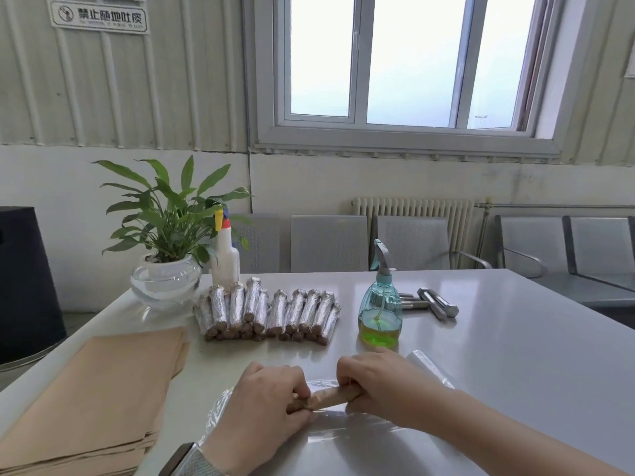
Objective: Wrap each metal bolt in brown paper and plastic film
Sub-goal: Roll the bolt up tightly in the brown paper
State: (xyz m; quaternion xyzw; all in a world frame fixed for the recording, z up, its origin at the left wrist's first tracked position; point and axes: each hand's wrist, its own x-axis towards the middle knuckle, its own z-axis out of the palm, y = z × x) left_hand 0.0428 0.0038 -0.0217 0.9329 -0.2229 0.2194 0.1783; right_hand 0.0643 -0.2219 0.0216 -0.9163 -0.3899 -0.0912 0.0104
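Left hand (pixel 271 396) and right hand (pixel 372 379) (knuckles up) each grip paper-wrapped bolt (pixel 335 396), lying on plastic film (pixel 343 431).

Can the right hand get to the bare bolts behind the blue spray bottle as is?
Probably not directly: the right hand grips the paper-wrapped bolt, and the blue spray bottle stands partly before the bare bolts. Freed, it could pass to the bottle's right.

A: State the left hand position.
B: Left hand (pixel 271 403) lies near, palm down, fingers curled and pinching one end of a roll (pixel 335 396).
A: And the right?
B: Right hand (pixel 372 379) grips the other end, forearm extending near right.
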